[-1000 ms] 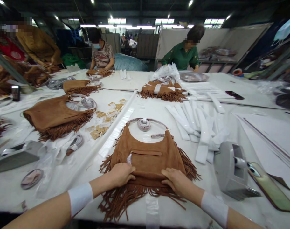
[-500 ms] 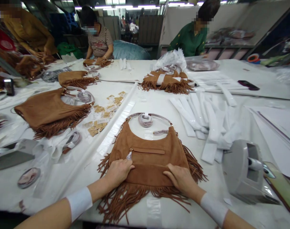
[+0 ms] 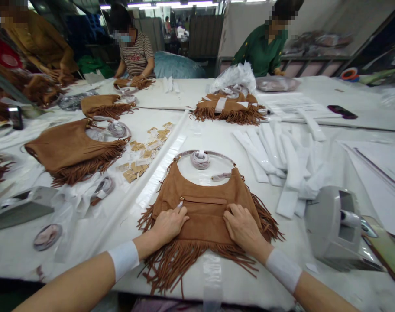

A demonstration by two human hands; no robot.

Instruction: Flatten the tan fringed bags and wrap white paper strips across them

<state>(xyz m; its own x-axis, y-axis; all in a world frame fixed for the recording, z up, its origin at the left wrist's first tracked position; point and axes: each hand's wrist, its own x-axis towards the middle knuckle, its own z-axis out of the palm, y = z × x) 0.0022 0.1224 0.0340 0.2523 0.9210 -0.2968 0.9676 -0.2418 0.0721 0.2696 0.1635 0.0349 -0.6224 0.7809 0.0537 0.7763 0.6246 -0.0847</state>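
A brown suede handbag [image 3: 204, 219] with long fringe lies flat in front of me, its zip pocket facing up. My left hand [image 3: 171, 222] is closed on the bag's left side, just below the wrapped zip pull. On the right side my right hand [image 3: 241, 223] has its fingers curled into the suede below the zip's end. The bag's wrapped strap [image 3: 200, 160] is coiled inside the handle opening. White bands circle both my wrists.
White foam strips [image 3: 282, 160] are piled to the right, near a grey tape dispenser [image 3: 330, 229] and a phone [image 3: 386, 251]. To the left lie another fringed bag [image 3: 70, 149], paper tags [image 3: 148, 149] and a second dispenser [image 3: 22, 208]. Several people work across the table.
Both my hands have moved up the bag from near its lower edge towards the zip pocket. The right hand's fingers are more curled. The view has shifted slightly.
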